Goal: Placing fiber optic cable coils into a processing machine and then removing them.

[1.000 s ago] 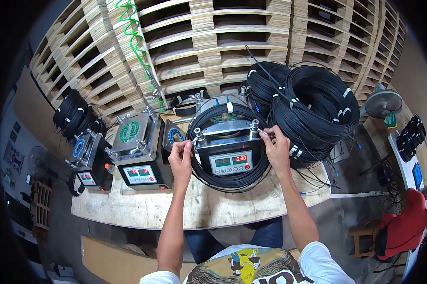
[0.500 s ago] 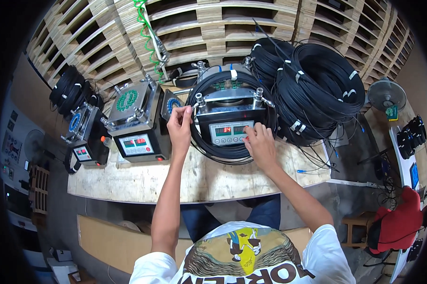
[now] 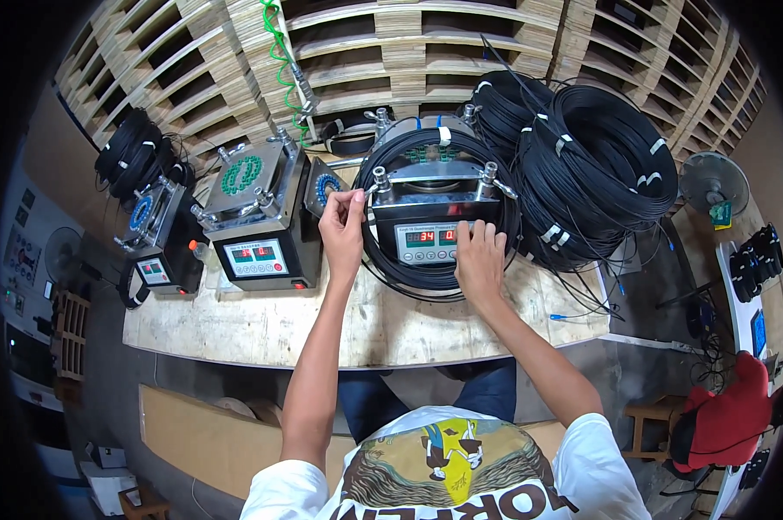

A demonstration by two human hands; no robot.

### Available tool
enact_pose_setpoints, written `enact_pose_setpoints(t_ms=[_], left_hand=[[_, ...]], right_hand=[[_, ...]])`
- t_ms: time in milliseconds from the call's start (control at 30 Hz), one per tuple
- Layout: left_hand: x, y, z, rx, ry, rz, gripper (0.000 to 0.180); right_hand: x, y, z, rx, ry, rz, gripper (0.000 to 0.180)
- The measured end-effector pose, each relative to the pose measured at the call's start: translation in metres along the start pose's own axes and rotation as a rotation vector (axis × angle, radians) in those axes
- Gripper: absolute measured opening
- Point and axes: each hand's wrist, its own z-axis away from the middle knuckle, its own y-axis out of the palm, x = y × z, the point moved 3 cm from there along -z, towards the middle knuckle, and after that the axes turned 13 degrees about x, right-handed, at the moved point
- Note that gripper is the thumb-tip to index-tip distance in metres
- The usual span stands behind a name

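A black polishing machine (image 3: 435, 211) stands before me, with metal corner posts and a lit red-digit display. A coil of black cable (image 3: 391, 275) loops around it. My left hand (image 3: 343, 232) is closed in a pinch at the clamp lever (image 3: 371, 189) by the machine's front left post. My right hand (image 3: 479, 264) lies against the right part of the control panel (image 3: 420, 243), covering some of its buttons. Its fingers are slightly bent and a little apart, with nothing held in them.
Two similar machines (image 3: 251, 217) (image 3: 155, 230) stand to the left on the wooden table (image 3: 235, 329). Large coils of black cable (image 3: 595, 173) are stacked at the right. A green spiral hose (image 3: 279, 52) hangs before wooden pallets (image 3: 400, 52). A fan (image 3: 712, 184) and red-covered chair (image 3: 731, 416) are farther right.
My right hand has shifted slightly down on the panel, and more of its fingers rest there. The right-hand display now shows lit digits. My left hand stays by the lever; the view shifted slightly.
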Motion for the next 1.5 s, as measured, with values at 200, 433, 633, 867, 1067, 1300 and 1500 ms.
enact_pose_setpoints(t_ms=[200, 433, 633, 867, 1067, 1300, 1500], left_hand=[[0.0, 0.0, -0.001, -0.001, -0.01, 0.016, 0.024], [0.008, -0.018, 0.029, -0.208, 0.008, -0.188, 0.031], [0.031, -0.007, 0.078, -0.078, -0.303, -0.227, 0.082], [0.026, 0.008, 0.062, -0.002, -0.252, -0.256, 0.074], [0.027, 0.004, 0.065, 0.028, -0.266, -0.329, 0.066], [0.026, -0.01, 0.048, 0.062, -0.286, -0.334, 0.069], [0.01, -0.007, 0.038, 0.108, -0.259, -0.314, 0.065]], right_hand=[[-0.001, 0.002, 0.001, -0.033, 0.012, -0.01, 0.036], [-0.032, -0.022, 0.032, -0.337, -0.014, -0.55, 0.024], [-0.069, -0.002, 0.034, -0.292, 0.324, -0.784, 0.083], [-0.081, 0.007, 0.001, -0.373, 0.217, -1.088, 0.048], [-0.086, 0.006, -0.005, -0.335, 0.124, -0.983, 0.046], [-0.078, -0.016, -0.012, -0.39, 0.207, -0.985, 0.04], [-0.078, -0.027, -0.01, -0.538, 0.229, -0.802, 0.028]])
